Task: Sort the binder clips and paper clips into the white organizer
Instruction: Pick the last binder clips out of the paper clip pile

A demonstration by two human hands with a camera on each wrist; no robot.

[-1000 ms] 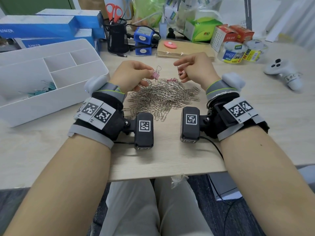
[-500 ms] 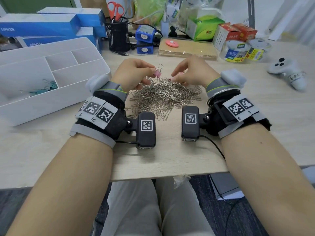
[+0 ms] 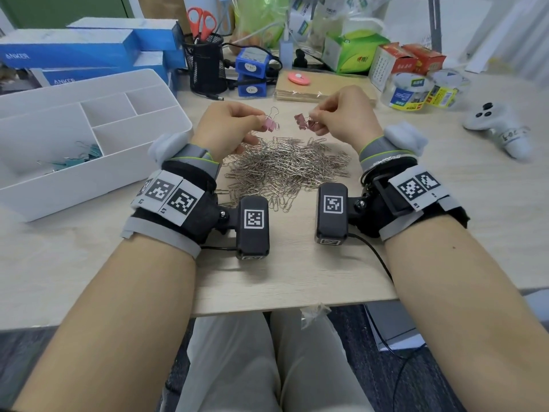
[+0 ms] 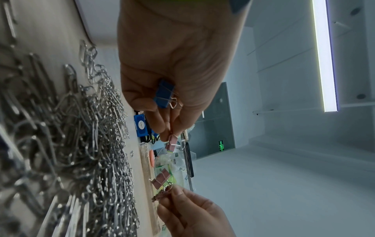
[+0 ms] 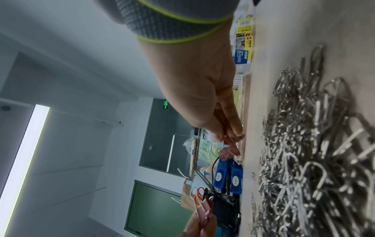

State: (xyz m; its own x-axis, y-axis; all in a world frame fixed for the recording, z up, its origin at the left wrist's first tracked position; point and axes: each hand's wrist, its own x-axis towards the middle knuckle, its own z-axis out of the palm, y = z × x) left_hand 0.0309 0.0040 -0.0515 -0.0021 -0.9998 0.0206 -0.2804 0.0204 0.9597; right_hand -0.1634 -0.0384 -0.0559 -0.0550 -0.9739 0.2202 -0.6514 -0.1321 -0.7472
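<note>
A heap of silver paper clips (image 3: 285, 168) lies on the wooden desk between my wrists. Above its far edge my left hand (image 3: 261, 121) pinches a pink binder clip (image 3: 271, 124) by thumb and fingertips. The left wrist view shows a blue binder clip (image 4: 164, 94) also tucked against that palm. My right hand (image 3: 315, 121) pinches the wire handles of two pink binder clips (image 3: 303, 120), a short gap from the left one. The white organizer (image 3: 89, 179) stands at the left, with teal binder clips (image 3: 83, 157) in its large front compartment.
Behind the hands lie a stack of brown sheets (image 3: 320, 87) with a pink disc, blue boxes (image 3: 251, 75) and a black mesh pen cup (image 3: 205, 63) with scissors. Tape rolls (image 3: 410, 90) and a white controller (image 3: 499, 126) sit at the right.
My right hand dipped to the far edge of the paper clip heap and has come back up holding pink binder clips. My left hand kept its pink clip, almost still.
</note>
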